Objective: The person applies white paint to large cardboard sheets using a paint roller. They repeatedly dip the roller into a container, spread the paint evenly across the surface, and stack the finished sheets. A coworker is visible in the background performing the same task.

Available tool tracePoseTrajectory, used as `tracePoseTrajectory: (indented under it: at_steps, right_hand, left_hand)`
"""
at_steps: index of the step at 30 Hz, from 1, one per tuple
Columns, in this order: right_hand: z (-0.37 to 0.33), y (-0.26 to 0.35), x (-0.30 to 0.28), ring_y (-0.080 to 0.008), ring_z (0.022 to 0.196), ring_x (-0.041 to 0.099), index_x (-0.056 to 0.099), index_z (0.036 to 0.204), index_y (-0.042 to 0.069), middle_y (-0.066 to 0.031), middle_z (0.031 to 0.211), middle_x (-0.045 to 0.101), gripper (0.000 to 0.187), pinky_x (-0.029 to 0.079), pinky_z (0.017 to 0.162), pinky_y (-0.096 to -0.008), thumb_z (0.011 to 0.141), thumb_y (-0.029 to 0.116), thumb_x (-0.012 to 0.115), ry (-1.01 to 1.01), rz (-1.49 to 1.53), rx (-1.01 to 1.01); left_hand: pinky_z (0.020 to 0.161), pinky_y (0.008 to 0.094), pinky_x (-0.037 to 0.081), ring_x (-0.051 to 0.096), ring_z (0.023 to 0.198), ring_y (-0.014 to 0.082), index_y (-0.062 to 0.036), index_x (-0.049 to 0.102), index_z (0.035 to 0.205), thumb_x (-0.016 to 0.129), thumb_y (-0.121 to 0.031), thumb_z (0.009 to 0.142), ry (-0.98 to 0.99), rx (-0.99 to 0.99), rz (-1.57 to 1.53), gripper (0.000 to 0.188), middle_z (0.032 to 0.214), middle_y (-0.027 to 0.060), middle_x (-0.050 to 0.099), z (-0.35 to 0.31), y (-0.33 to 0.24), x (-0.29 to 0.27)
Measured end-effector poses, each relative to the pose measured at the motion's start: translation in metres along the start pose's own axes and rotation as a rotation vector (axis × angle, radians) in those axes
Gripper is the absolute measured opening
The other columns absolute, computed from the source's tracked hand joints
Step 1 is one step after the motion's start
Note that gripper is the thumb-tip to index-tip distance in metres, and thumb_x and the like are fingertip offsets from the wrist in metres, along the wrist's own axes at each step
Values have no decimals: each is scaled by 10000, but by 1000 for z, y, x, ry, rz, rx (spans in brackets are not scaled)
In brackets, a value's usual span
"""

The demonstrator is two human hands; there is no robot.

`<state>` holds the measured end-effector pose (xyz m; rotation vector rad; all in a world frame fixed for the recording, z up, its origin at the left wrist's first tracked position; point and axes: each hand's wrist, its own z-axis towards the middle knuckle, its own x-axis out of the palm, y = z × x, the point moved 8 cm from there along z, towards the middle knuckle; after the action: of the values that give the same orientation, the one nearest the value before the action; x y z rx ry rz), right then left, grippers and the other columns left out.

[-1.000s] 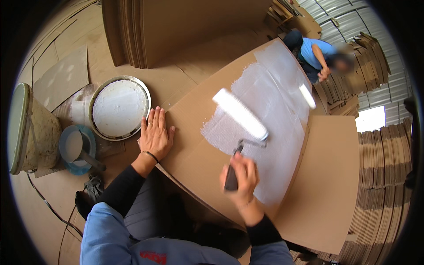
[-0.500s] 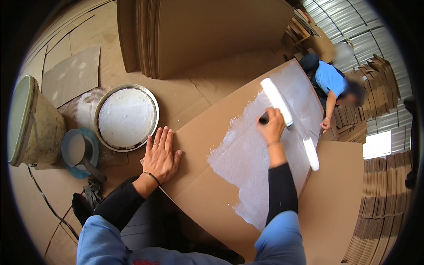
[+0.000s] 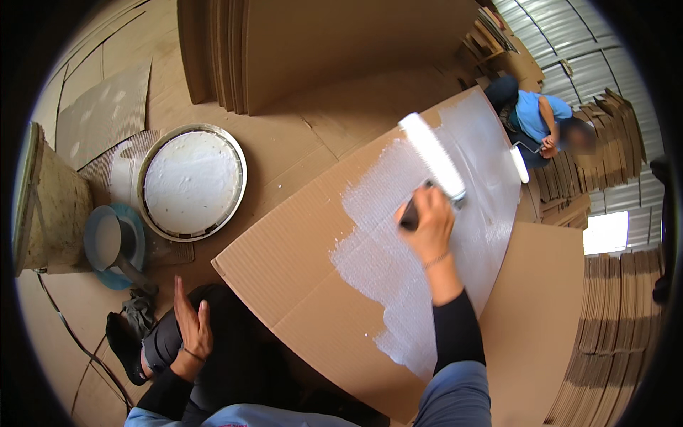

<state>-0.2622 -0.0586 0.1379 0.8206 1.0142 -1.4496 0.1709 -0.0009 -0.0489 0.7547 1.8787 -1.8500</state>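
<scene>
A paint roller with a long white sleeve [image 3: 431,153] is in my right hand [image 3: 430,222], fingers closed round its dark handle. The roller lies over the white-coated part [image 3: 377,249] of a large brown cardboard sheet [image 3: 284,267]. The coating has ragged edges and covers much of the sheet's right side. My left hand [image 3: 192,326] is off the sheet, flat with fingers stretched, above my bent leg. Left of the sheet sits a round pan [image 3: 243,183] of white paint [image 3: 191,185].
Beside the pan are a blue dish [image 3: 138,249] with a dipper [image 3: 108,238] and a stained bucket [image 3: 64,206]. Cardboard sheets [image 3: 320,57] stand upright behind. At the far right a co-worker [image 3: 533,114] holds another roller [image 3: 520,165]; cardboard stacks [image 3: 612,320] line the right.
My left hand has lifted off the cardboard and drawn back toward my leg. The roller in my right hand has shifted slightly left. The co-worker's roller has moved away, off my sheet's near edge.
</scene>
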Motion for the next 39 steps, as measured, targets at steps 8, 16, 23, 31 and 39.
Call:
tracePoseTrajectory:
  at_steps: [8,16,23,31,39]
  right_hand:
    - [102,-150,84,-343,792,589,589,854,88,-137,874,570,355,501,710,-440,604,214,806,-51,-181,347]
    - [-13,98,-46,-250,604,517,562,747,76,-106,756,533,195,428,501,-347,705,236,665,-58,39,-319]
    - [-61,230,-130,-191,511,461,525,610,96,-56,644,473,175,372,434,-282,731,183,616,-6,239,-314]
    - [-9,124,1,-307,827,548,526,821,95,-113,861,521,421,491,708,-413,575,286,808,128,-115,-17]
    - [-99,331,-134,-224,566,515,564,681,69,-92,688,493,172,447,480,-332,713,221,637,132,186,-386]
  left_hand:
    - [1131,457,189,285,1381,372,-20,218,1469,408,-383,963,29,16,144,651,1500,228,280,-10,16,22]
    - [1118,460,203,302,1380,346,-27,248,1456,424,-382,955,46,31,160,639,1495,208,301,-10,14,26]
    - [1116,466,210,304,1380,328,-36,268,1451,447,-372,949,35,41,154,630,1497,181,308,-15,12,26]
    - [1117,462,219,297,1383,313,-45,258,1456,423,-380,967,-6,71,124,616,1510,157,291,-19,12,24]
    - [1119,461,222,285,1394,305,-52,242,1464,388,-393,984,-22,80,76,607,1513,154,284,-18,14,23]
